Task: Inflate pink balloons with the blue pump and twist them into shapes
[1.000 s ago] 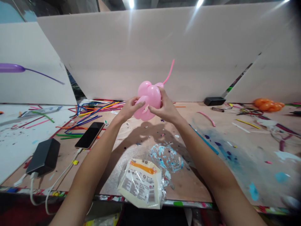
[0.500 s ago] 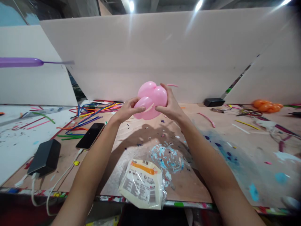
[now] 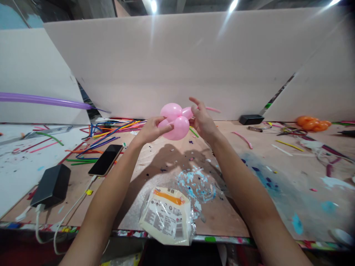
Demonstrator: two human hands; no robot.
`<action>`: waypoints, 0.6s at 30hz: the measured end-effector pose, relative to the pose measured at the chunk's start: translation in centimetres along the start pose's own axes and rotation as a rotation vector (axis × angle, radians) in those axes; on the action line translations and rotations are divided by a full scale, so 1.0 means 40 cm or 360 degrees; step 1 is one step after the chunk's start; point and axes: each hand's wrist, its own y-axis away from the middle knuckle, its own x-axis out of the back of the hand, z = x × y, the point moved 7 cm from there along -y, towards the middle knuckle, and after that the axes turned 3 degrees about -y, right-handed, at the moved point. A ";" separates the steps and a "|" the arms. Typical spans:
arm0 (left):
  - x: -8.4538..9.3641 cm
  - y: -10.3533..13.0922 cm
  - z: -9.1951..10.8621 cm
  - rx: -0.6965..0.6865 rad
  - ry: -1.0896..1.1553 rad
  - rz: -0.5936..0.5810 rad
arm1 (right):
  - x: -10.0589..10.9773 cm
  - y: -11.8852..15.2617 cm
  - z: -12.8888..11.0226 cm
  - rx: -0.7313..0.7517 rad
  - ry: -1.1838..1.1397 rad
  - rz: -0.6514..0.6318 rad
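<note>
A pink twisted balloon (image 3: 179, 127) made of rounded bubbles is held up above the table, in the middle of the head view. My left hand (image 3: 152, 129) grips its left bubbles between thumb and fingers. At its right, my right hand (image 3: 203, 120) closes round a smaller bubble, with the index finger raised. A thin uninflated pink tail sticks out to the right behind that hand. Part of the balloon is hidden by my fingers.
A plastic packet (image 3: 166, 218) lies at the front edge. Left are a phone (image 3: 106, 160), a black power bank (image 3: 51, 184) and loose balloons (image 3: 111, 136). A purple balloon (image 3: 44, 100) juts in from the left. An orange balloon shape (image 3: 313, 123) rests at right.
My right hand has shifted from the large bubbles to a small one near the tail, and the pink balloon has turned. The purple balloon at left has dropped lower and reaches further right.
</note>
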 end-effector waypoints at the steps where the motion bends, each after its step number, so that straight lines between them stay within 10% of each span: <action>1: 0.003 0.003 0.004 0.0004 -0.0049 0.0009 | 0.005 0.002 0.004 -0.0071 0.0025 -0.0002; 10: 0.011 0.029 0.038 0.0041 -0.0455 -0.0200 | -0.041 0.040 0.037 -0.0584 -0.0205 -0.0554; 18: -0.003 0.027 0.009 0.0212 -0.0365 -0.0208 | -0.051 0.028 0.057 -0.0631 -0.0446 -0.0423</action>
